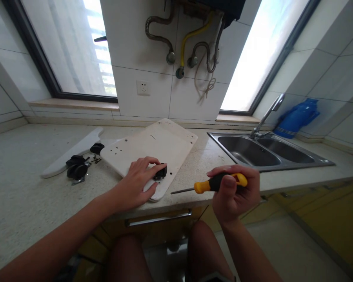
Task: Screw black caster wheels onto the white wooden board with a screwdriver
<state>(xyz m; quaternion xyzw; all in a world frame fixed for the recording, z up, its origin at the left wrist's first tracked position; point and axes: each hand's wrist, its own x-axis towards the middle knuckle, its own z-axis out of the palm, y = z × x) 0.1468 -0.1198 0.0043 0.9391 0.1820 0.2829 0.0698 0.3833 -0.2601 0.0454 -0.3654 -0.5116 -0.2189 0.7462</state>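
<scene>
A white board (153, 143) with rounded corners and small holes lies flat on the countertop. At its near corner sits a black caster wheel (162, 171), which my left hand (141, 178) grips between thumb and fingers. My right hand (238, 196) is closed around the handle of a yellow and black screwdriver (216, 183). The shaft points left toward the caster, its tip apart from the board. Left of the board lie several more black casters (77, 170), with a small pile of dark screws (96, 159) beside them.
A white curved panel (73, 152) rests behind the loose casters. To the right is a steel double sink (250, 150) with a faucet (266, 117), and a blue jug (297, 117) leans in the corner. A drawer handle (159, 219) runs below the counter's front edge.
</scene>
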